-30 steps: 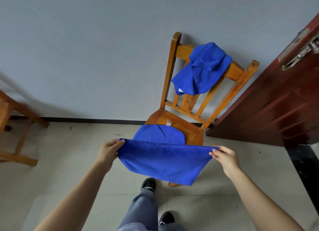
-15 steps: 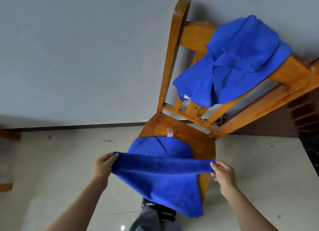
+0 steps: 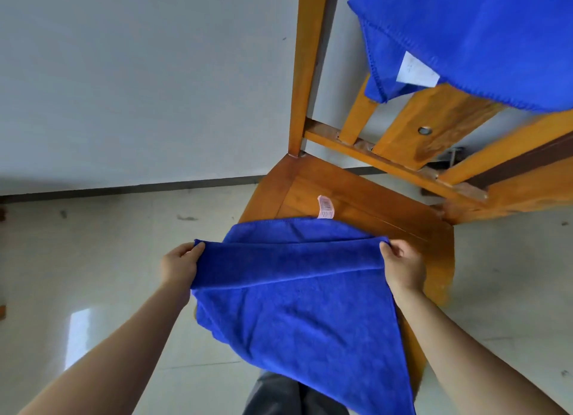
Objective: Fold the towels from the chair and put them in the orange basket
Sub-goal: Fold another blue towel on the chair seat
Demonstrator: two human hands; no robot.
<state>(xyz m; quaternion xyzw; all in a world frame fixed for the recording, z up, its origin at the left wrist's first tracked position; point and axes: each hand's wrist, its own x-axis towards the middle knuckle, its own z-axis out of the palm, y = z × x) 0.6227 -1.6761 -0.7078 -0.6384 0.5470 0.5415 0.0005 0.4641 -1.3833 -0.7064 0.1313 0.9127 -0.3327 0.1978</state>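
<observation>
I hold a blue towel (image 3: 297, 309) stretched over the front of the wooden chair (image 3: 366, 197). My left hand (image 3: 178, 264) pinches its left corner and my right hand (image 3: 403, 267) pinches its right corner. The towel's lower part hangs down in a point toward my legs. Its far edge, with a pink label, lies on the chair seat. A second blue towel (image 3: 471, 39) with a white label is draped over the chair's backrest at the top right. The orange basket is not in view.
A grey wall (image 3: 139, 73) with a dark baseboard stands behind the chair. Pale glossy floor tiles (image 3: 93, 275) spread to the left. My trouser leg (image 3: 279, 396) shows at the bottom edge.
The view has closed in on the chair and both hands have moved forward with the towel. The towel's far edge now lies flatter on the seat.
</observation>
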